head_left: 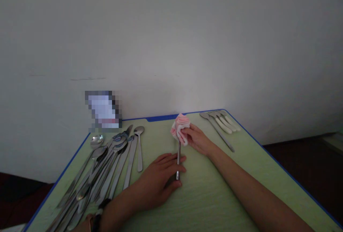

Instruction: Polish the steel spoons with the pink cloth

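My left hand (pixel 163 178) is closed round the lower part of a piece of metal cutlery (pixel 178 153), fingers on one side and thumb near the handle's end. Its upper end is hidden in a folded pink and white cloth (pixel 180 129), so I cannot tell which kind of cutlery it is. Gripping that cloth around the covered end is my right hand (pixel 198 139), above and to the right of the left one. Both hands are over the middle of the green table (pixel 211 196).
On the left lies a pile of metal spoons and knives (pixel 107 174), with one spoon (pixel 139 149) at its right side. Several white-handled forks (pixel 223 123) and a long metal spoon (pixel 218 132) lie at the back right. A blurred-out device (pixel 103 108) leans against the wall (pixel 171 46).
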`<state>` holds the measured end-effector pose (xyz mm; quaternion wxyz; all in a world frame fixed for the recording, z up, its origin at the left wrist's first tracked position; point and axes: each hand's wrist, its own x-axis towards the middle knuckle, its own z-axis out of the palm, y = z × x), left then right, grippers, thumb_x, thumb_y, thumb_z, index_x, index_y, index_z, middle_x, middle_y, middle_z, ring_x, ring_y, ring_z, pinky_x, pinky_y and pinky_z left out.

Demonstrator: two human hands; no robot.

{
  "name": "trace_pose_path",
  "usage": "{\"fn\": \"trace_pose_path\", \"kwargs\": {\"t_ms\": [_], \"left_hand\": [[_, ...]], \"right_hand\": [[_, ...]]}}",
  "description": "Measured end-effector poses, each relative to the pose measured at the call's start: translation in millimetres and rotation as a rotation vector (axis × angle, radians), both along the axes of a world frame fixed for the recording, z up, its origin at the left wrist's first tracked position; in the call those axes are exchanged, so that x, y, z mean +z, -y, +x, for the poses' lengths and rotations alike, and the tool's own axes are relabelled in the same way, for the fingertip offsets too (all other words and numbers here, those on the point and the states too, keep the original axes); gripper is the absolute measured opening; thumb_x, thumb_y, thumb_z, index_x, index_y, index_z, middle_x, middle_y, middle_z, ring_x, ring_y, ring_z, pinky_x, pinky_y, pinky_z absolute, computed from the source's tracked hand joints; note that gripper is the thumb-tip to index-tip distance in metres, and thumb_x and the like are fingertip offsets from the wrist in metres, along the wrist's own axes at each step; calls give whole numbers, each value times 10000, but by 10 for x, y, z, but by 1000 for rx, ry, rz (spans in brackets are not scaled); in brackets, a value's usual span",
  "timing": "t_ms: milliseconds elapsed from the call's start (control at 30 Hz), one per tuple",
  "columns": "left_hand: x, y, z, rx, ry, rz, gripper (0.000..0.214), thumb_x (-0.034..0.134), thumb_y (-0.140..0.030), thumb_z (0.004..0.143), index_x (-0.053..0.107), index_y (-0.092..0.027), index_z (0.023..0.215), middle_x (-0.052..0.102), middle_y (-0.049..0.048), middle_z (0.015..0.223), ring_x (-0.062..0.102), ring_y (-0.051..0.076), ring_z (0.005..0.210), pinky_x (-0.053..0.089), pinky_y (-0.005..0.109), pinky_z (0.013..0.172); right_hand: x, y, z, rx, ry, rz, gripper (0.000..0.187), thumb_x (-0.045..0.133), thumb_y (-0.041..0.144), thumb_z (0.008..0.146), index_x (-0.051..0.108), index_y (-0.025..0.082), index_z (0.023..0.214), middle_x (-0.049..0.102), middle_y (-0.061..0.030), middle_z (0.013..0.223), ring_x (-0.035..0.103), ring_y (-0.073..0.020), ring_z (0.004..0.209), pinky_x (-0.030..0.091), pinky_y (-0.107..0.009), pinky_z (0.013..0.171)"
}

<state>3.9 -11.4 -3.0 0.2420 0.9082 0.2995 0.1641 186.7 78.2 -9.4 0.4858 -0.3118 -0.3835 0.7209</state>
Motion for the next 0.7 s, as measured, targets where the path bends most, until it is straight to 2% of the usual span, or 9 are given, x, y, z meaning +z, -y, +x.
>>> {"fn": "trace_pose_path", "kwargs": {"t_ms": [267,700], "left_hand": [[-36,-13,-8,2,21,22,238,471,-201,905,558,-232,1125,490,54,1385,424,199,1282,289,397,1094],[18,2,17,24,24,30,252,528,-196,863,568,-227,1110,516,53,1359,432,194,1267,294,375,1089]], "right_hand": [[9,-4,-5,6,-12,6,195,654,170,622,639,165,816,680,-9,755,585,-126,669,432,-226,581],[7,4,-8,8,-6,0,239,659,159,631,643,168,869,696,-16,817,610,-132,709,459,-249,665]]}}
